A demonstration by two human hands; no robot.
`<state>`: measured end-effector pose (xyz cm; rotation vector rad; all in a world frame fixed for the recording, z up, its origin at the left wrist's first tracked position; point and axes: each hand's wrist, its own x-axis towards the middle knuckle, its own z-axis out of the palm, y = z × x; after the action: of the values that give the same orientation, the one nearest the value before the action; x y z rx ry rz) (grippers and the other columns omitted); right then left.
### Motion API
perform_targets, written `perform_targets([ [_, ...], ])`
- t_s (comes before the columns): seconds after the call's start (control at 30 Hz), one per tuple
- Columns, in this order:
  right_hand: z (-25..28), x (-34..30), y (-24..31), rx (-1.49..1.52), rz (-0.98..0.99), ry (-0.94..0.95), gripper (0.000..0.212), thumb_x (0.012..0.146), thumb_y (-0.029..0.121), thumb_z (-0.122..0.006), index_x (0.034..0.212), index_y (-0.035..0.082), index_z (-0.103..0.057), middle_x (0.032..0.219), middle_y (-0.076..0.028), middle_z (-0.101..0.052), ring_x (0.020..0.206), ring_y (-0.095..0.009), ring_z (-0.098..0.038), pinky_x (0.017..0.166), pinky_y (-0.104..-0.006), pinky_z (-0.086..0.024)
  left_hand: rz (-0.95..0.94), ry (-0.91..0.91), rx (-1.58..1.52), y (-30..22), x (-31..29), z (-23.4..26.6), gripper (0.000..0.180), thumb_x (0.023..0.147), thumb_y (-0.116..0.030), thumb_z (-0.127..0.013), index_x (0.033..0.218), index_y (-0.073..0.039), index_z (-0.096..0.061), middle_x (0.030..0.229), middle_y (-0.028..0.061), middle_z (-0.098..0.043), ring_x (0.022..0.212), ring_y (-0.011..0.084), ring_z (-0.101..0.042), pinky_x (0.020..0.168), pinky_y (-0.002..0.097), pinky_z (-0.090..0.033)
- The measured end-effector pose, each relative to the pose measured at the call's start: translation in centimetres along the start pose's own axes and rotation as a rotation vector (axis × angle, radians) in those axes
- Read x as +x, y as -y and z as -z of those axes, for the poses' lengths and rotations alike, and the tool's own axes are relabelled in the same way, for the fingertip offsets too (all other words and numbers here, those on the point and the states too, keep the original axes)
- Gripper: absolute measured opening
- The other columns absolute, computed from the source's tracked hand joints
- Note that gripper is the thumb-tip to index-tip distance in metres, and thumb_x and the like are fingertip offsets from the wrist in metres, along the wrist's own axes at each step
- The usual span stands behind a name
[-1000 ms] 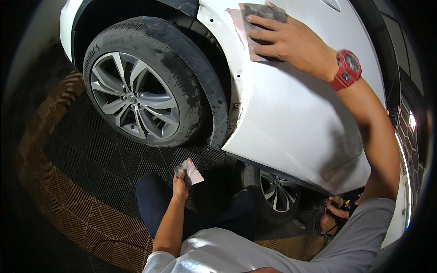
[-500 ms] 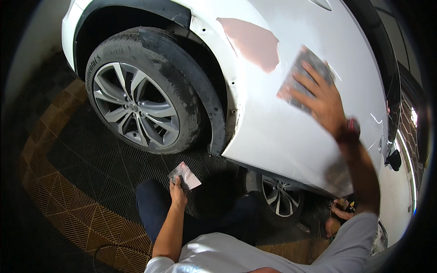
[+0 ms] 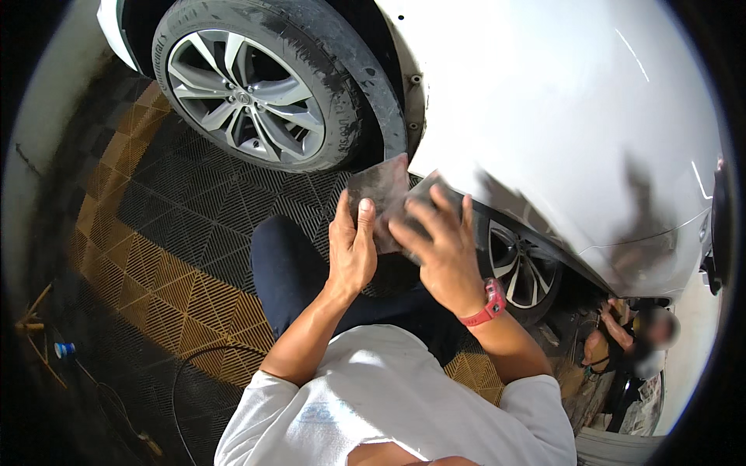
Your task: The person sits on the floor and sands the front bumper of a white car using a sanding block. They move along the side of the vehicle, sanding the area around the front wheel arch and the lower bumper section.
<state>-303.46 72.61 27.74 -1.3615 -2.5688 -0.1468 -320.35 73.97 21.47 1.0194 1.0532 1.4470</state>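
Note:
My left hand [image 3: 351, 252] grips a thin grey rectangular plate [image 3: 378, 186] with pinkish smears, its thumb lying along the near edge. Close by on its right, my right hand [image 3: 447, 252] is slightly blurred. Its fingers are spread over a second thin grey plate [image 3: 420, 203], which it holds against or just over the first; I cannot tell whether the two touch. Both plates are above my lap, just below the lower corner of the white car panel [image 3: 536, 101].
The front wheel [image 3: 245, 97] stands at upper left, beside a loose dark arch trim [image 3: 385, 109]. Farther right are the rear wheel [image 3: 519, 264] and another person [image 3: 622, 334] crouching low. A dark cable [image 3: 177, 388] lies on the black and tan floor tiles [image 3: 175, 287].
My right hand has left the car panel and come down and left with its plate to my left hand, which has risen. The view has shifted; the panel's pink patch is out of sight.

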Motion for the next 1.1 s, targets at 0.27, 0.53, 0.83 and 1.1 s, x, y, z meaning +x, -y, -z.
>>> perform_targets([
  [0.27,3.1,-1.0,-0.4,0.209,0.257,0.063,0.059,0.084,-0.004,-0.065,0.131,0.031,-0.067,0.143,-0.012,-0.050,0.143,-0.041,-0.041,0.119,-0.0672,-0.028,0.042,-0.309,-0.626,5.8,1.6,-0.1,0.037,0.109,-0.021,-0.053,0.141,-0.003,-0.049,0.130,0.0066,-0.061,0.118,0.0155,-0.056,0.106,0.0321,-0.043],
  [0.53,1.5,-0.2,-5.9,-0.261,0.187,0.198,0.070,0.088,0.000,-0.061,0.152,0.022,-0.042,0.148,-0.022,-0.040,0.135,-0.048,-0.047,0.107,-0.0644,-0.043,0.084,-0.208,-0.737,3.2,0.9,0.2,0.040,0.108,-0.022,-0.056,0.140,0.001,-0.049,0.124,0.0109,-0.066,0.111,0.0177,-0.064,0.098,0.0327,-0.051],
  [0.83,0.9,0.1,-1.0,-0.099,0.245,0.154,0.051,0.090,0.005,-0.056,0.131,0.032,-0.068,0.142,-0.008,-0.053,0.146,-0.040,-0.038,0.119,-0.0725,-0.016,-0.189,-0.371,-0.117,2.4,0.8,0.5,0.033,0.109,-0.019,-0.053,0.133,0.004,-0.054,0.116,0.0106,-0.067,0.104,0.0149,-0.062,0.093,0.0304,-0.049],
  [1.1,17.5,7.7,-2.0,-0.544,0.152,-0.260,0.066,0.086,-0.010,-0.046,0.125,0.035,-0.074,0.141,0.006,-0.063,0.150,-0.032,-0.036,0.122,-0.0709,-0.004,0.481,-0.378,-0.983,17.0,4.6,6.0,0.040,0.109,-0.023,-0.047,0.144,-0.004,-0.051,0.136,0.0099,-0.064,0.125,0.0228,-0.062,0.107,0.0390,-0.050],
])
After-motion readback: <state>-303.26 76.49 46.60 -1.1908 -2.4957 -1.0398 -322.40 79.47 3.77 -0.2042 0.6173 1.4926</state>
